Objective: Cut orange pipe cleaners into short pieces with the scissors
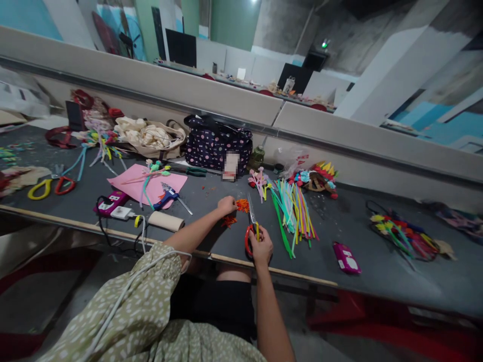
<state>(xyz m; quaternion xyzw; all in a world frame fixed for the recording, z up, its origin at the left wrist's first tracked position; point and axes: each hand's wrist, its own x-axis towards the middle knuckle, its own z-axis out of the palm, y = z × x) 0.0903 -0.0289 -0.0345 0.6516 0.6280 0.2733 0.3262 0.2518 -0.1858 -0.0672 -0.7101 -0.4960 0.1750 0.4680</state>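
My right hand [263,246] is wrapped round the handles of a pair of scissors [252,215] with one red and one yellow loop. Their blades point away from me, towards the back of the table. My left hand [227,205] is closed, its fingertips at the edge of a small heap of orange cut pieces [242,205]. Whatever those fingers pinch is too small to make out. A second cluster of orange bits [229,221] lies just below that hand. To the right of the scissors, long pipe cleaners [296,211] in green, aqua, yellow and pink are spread in a bundle.
Left of my arm lie a blue glue gun [168,196] on pink paper [132,178], a beige roll [166,221], a purple power bank [110,202] with cables, and other scissors [39,189]. A polka-dot bag [202,143] stands behind. Another purple device [346,258] sits right.
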